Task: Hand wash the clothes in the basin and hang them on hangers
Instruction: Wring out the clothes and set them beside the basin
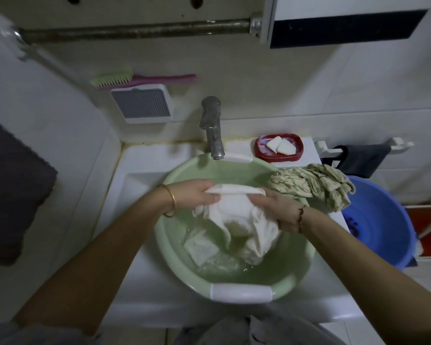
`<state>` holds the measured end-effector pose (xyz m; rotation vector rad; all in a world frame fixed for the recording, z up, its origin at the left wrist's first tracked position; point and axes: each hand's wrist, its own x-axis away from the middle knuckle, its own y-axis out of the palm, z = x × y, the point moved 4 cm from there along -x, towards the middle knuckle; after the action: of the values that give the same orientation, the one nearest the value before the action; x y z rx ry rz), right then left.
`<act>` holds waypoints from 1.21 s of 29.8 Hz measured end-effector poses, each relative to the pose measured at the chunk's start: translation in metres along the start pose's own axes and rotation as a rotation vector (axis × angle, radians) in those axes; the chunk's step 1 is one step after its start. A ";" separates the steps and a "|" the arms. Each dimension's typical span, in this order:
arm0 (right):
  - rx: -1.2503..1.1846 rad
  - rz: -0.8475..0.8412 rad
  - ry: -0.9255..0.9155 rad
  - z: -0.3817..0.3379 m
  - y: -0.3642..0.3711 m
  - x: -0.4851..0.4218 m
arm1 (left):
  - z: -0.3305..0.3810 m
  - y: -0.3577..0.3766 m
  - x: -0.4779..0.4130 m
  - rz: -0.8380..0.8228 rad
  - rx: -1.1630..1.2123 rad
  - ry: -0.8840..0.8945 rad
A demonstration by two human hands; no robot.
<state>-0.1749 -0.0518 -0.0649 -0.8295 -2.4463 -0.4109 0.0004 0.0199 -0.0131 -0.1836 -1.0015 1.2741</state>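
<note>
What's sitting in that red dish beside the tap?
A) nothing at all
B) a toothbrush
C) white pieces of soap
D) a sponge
C: the red dish right of the tap holds two white pieces of soap.

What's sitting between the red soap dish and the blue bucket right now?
In the head view, a wrung, crumpled beige patterned garment lies between the red soap dish and the blue bucket, draped over the green basin's right rim.
</note>
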 end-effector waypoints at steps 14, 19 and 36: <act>-0.215 -0.275 0.017 -0.038 0.029 0.014 | 0.013 -0.018 0.017 0.123 0.773 -0.150; 0.709 0.098 -0.027 0.008 -0.003 -0.017 | -0.043 0.028 -0.025 0.212 0.099 -0.327; 1.312 0.344 0.198 0.073 0.008 -0.077 | -0.073 0.116 -0.077 0.060 -0.559 -0.469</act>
<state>-0.1451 -0.0500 -0.1674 -0.5070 -1.7435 1.0747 -0.0267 0.0225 -0.1682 -0.3549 -1.7610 1.0833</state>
